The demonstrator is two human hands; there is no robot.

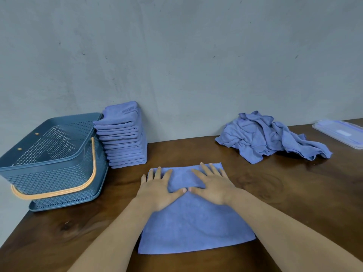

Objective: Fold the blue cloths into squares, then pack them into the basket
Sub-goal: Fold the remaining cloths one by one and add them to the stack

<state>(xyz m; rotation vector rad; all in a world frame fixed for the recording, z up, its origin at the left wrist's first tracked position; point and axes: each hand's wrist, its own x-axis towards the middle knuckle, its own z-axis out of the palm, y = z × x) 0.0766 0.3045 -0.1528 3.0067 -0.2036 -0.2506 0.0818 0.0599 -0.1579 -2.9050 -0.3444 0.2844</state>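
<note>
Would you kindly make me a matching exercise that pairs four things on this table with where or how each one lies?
Things:
1. basket
2. stack of folded cloths
3. crumpled pile of cloths
4. flat cloth

Places or states:
A. spread out, pressed under the left hand and right hand
B. heaped unfolded, off to the right
C. farthest left, orange handle hanging down
D. piled neatly, right beside the basket

Pairs: 1-C, 2-D, 3-B, 4-A

Plain room: wooden table (294,193) against bare wall (176,55).
</note>
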